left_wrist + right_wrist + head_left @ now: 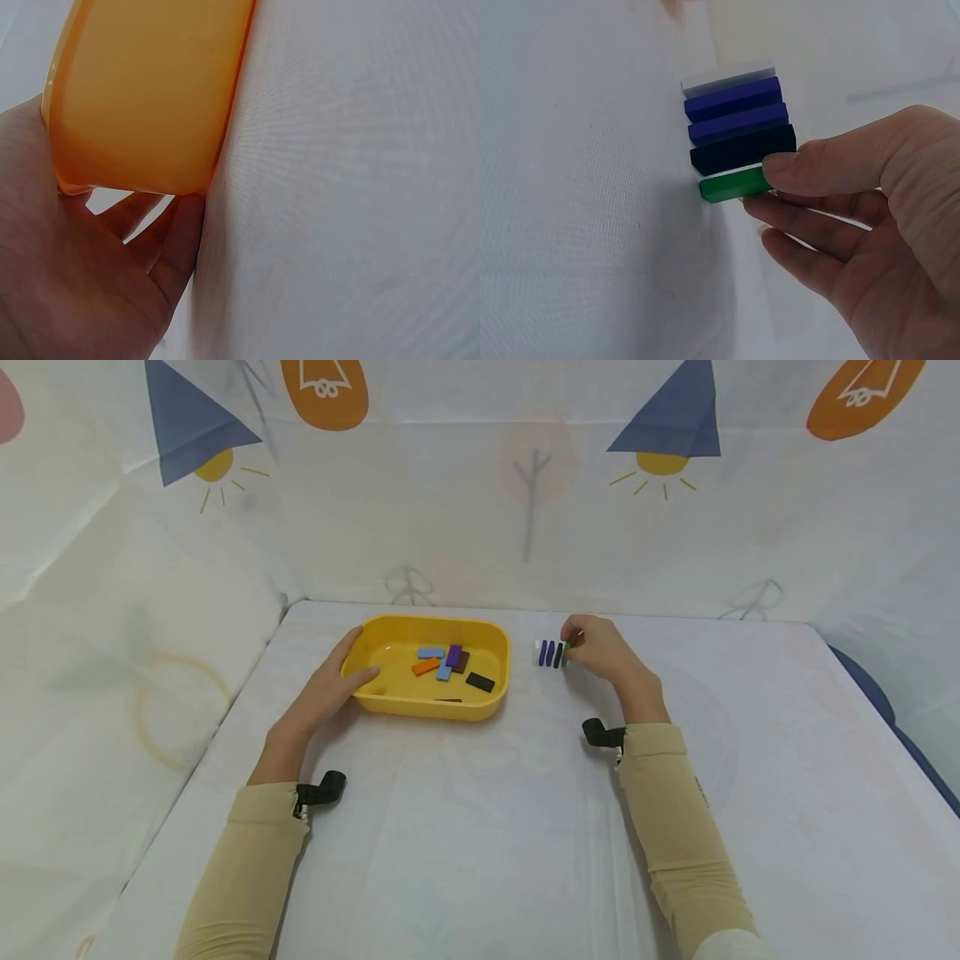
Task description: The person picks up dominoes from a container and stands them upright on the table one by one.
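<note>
My left hand [318,693] grips the left end of a yellow plastic tray [427,710], its thumb over the rim and the other fingers along the outside. Inside the tray lie several small domino blocks: light blue, an orange one [426,667], purple, brown and a black one [480,682]. Right of the tray, my right hand [603,647] pinches a green domino block [735,184] between thumb and fingers. That block stands on edge at the near end of a row in the right wrist view, beside a black block [742,150], two purple blocks [733,100] and a white block [727,77].
A white cloth covers the table [480,827]. Behind it hangs a pale printed sheet [450,510], which also closes off the left side. A dark blue curved object [862,681] shows beyond the table's right edge.
</note>
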### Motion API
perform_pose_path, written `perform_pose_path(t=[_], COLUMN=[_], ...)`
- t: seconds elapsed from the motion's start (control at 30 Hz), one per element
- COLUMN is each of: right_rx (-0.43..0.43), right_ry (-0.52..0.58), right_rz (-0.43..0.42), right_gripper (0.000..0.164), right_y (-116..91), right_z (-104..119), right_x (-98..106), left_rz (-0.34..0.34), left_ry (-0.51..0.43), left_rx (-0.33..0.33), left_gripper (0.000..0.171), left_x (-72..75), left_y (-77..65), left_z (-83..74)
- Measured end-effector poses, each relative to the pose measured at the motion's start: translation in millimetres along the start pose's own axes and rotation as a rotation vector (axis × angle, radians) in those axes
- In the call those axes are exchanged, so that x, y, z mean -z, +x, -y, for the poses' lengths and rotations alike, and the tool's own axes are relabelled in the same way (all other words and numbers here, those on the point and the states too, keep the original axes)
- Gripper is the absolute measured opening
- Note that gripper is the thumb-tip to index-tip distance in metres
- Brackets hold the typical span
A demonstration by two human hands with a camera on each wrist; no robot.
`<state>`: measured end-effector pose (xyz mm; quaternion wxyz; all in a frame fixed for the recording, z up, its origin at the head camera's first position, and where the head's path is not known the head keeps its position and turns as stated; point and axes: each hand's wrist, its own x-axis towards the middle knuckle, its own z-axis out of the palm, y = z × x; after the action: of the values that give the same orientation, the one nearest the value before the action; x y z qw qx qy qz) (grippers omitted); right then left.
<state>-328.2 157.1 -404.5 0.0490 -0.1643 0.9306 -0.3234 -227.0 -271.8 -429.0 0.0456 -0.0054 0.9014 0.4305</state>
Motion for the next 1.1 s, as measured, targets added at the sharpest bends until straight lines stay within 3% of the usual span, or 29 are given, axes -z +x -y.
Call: perform_pose_path(t=[0.3,1.1], right_rx=[0.022,-0.037], right_ry=[-0.001,-0.015], right_rz=[-0.001,0.067], right_gripper=[0.026,0.037], right_y=[0.9,-1.2], right_z=[0.1,0.0], right_x=[-0.6,-0.4], left_rz=[-0.003,0.007], left_ry=[0.003,0.004], left_rx=[0.002,0.020], left_gripper=[0.078,0.078], left_x=[-0.4,0.5], left_y=[0.8,0.1], left_z=[0.0,-1.6])
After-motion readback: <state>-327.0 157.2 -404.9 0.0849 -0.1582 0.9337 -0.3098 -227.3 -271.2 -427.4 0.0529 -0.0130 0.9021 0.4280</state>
